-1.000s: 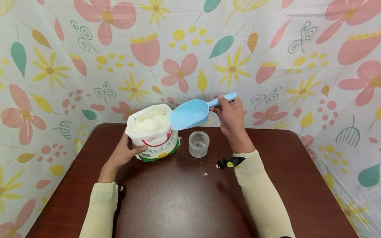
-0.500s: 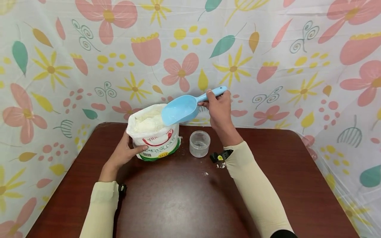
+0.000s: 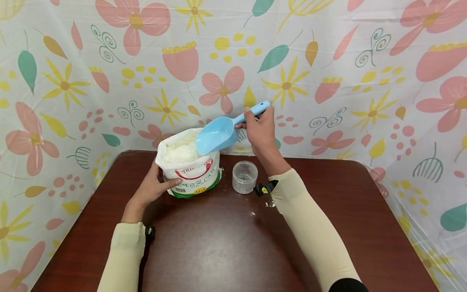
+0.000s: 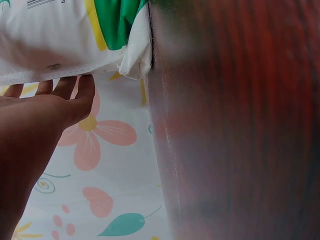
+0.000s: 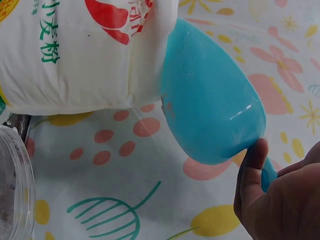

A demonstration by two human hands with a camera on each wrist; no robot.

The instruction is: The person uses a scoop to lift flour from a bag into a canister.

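A white flour bag (image 3: 193,174) with green and red print stands at the back left of the table, its top folded open on pale flour (image 3: 181,153). My left hand (image 3: 150,185) grips its left side, thumb across the front; the left wrist view shows the other fingers (image 4: 65,87) along the bag's edge. My right hand (image 3: 262,132) pinches the handle of a light blue scoop (image 3: 217,134). The scoop's tip overlaps the bag's right rim, and its bowl tilts down toward the flour. In the right wrist view the scoop (image 5: 215,100) looks bare inside.
A clear round plastic tub (image 3: 245,178) stands just right of the bag, below the right wrist. White powder specks (image 3: 252,213) lie on the dark brown table (image 3: 219,247). A floral-patterned curtain (image 3: 226,48) hangs close behind the table.
My right hand has carried the scoop leftward and slightly up, bringing its tip over the bag's right rim. My left hand and the bag have stayed in place.
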